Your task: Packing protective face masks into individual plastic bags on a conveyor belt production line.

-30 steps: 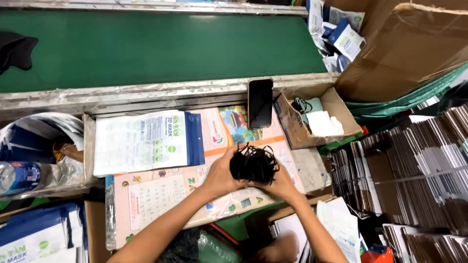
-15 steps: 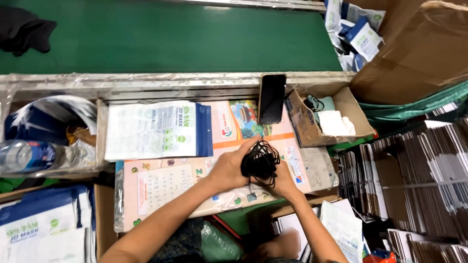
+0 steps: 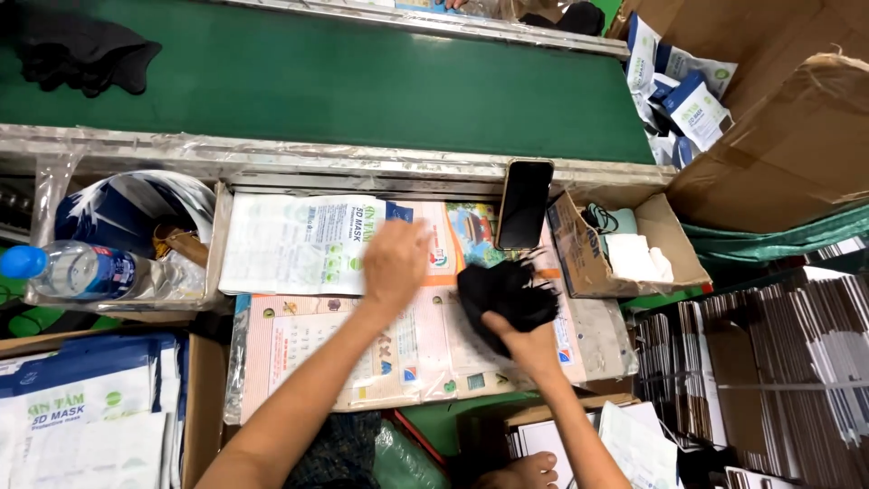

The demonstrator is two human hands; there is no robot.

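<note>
Right hand: fingers clamped on a bundle of black fabric face masks, held just above the tabletop.
Left hand: fingers loosely spread, empty, over the edge of a flat white-and-blue plastic pouch.
Nearby: black smartphone propped upright beside an open cardboard box.

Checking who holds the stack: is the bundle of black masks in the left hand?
No, the right hand holds the black masks, while the left hand reaches toward the white pouch.
</note>
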